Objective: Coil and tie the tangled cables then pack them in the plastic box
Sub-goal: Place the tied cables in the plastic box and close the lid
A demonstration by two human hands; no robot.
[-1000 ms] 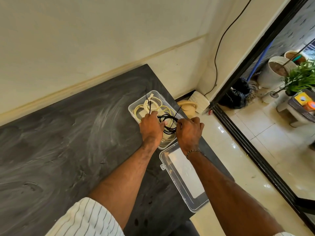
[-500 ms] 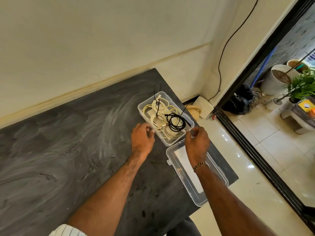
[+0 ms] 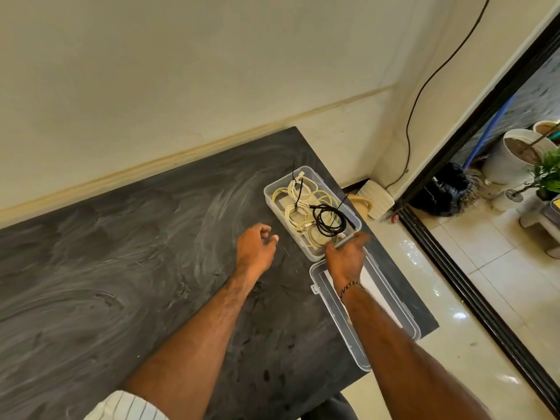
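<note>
- Left hand (image 3: 256,248) hovers out in front, back of the hand up, fingers loosely curled and holding nothing.
- Left forearm runs bare from the lower middle of the view up to that hand, with a striped sleeve (image 3: 127,407) at the elbow end.
- Right hand (image 3: 347,257) reaches forward, back of the hand up, fingers extended and a little blurred; whether the fingertips touch anything cannot be told.
- Right forearm comes in from the lower right, bare, with a thin bracelet (image 3: 350,287) round the wrist.
- The two hands sit near each other, apart.
</note>
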